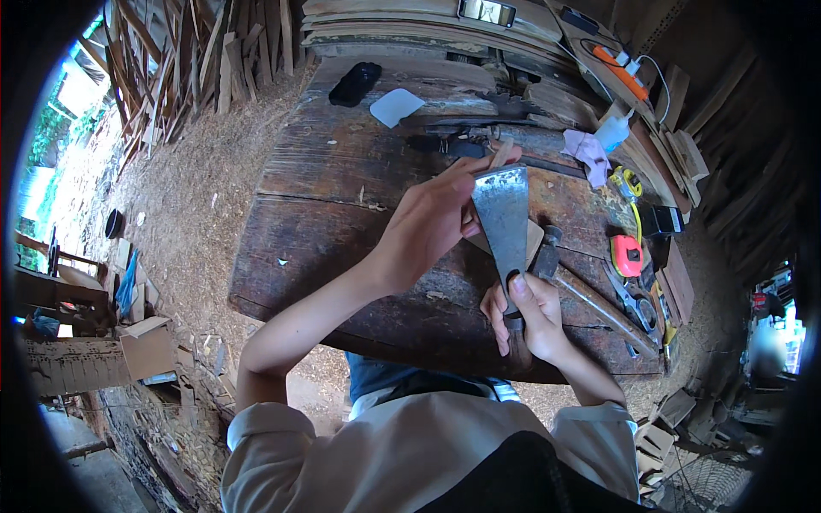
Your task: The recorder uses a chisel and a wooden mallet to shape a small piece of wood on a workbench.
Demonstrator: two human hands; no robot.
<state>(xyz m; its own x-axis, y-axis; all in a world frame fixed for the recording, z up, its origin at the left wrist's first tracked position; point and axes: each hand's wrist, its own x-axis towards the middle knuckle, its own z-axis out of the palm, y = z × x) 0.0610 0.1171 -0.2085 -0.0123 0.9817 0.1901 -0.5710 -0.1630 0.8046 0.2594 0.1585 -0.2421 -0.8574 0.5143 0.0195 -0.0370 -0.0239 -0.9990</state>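
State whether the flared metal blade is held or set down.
Held: the right hand grips the flared metal blade near its narrow end.

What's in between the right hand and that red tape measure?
In the head view, a wooden hammer handle lies between the right hand and the red tape measure.

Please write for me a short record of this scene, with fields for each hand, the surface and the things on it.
Surface: worn, dark-brown wooden workbench
Right hand: closed around the narrow lower end of a grey, flared metal blade tool
Left hand: beside the blade tool's upper left; contact unclear
Blade tool position: raised over the workbench, wide edge away from the person
Right side: hammer with brown wooden handle, red rounded tape measure, crumpled lilac cloth
Far left: black oblong case, flat white piece
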